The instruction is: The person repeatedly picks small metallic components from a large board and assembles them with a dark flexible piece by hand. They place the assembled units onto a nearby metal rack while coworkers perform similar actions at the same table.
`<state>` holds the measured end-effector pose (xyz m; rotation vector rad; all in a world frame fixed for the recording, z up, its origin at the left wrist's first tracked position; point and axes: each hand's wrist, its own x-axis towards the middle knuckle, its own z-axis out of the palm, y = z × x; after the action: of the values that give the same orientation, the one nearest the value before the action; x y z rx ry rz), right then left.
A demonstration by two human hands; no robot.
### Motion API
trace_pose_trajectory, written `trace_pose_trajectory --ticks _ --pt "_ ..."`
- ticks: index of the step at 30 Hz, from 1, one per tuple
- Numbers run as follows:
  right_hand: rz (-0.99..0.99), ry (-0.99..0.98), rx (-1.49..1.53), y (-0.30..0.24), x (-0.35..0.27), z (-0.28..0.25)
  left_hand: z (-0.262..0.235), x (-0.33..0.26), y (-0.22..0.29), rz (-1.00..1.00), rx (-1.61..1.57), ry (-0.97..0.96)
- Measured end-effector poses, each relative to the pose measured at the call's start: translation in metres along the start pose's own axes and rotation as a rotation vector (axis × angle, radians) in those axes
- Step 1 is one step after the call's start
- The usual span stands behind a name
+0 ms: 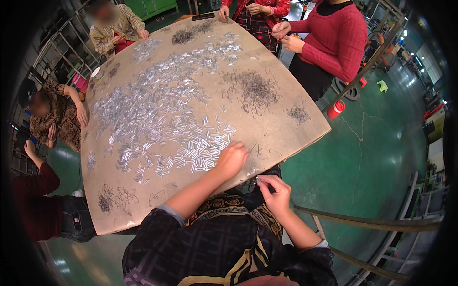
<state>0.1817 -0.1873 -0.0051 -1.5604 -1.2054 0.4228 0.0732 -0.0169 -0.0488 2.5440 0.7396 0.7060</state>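
Observation:
My left hand [233, 159] rests over the near edge of the table, its fingers curled together. What they hold, if anything, is hidden. Just left of it lies a dense heap of small silver oblong metal pieces [200, 150]. A few thin dark bent wires [260, 151] lie to its right. Past the table edge, above my lap, my right hand [275, 194] pinches thumb and forefinger together. A tiny bright bit shows at those fingertips, too small to name.
The large brown-topped table [296, 136] carries more silver pieces and several dark wire tangles [253, 90]. Other people stand or sit around its far and left sides. A red container [336, 109] stands beyond the right edge, and a metal rail [367, 218] runs at my right.

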Motion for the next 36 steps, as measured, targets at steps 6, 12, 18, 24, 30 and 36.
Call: trace_pose_trajectory --ticks 6,12,18,24,30,36 --pt "-0.001 0.027 -0.004 -0.001 -0.001 -0.002 0.034 0.037 0.012 0.029 0.326 -0.102" --pt "0.006 0.062 -0.008 0.006 -0.001 -0.003 0.044 0.052 0.021 0.022 0.41 -0.206" --pt "0.031 0.086 -0.009 0.007 0.0 -0.007 0.045 0.059 0.021 0.07 0.517 -0.23" --pt "0.075 0.106 0.023 0.009 0.001 -0.006 0.01 0.049 0.004 -0.032 0.045 -0.119" --pt "0.076 0.087 0.061 0.017 0.002 0.0 -0.036 0.004 0.026 -0.362 -1.187 -0.359" --pt "0.052 0.024 0.075 0.011 0.002 0.004 -0.043 -0.02 0.039 -0.277 -1.085 -0.392"
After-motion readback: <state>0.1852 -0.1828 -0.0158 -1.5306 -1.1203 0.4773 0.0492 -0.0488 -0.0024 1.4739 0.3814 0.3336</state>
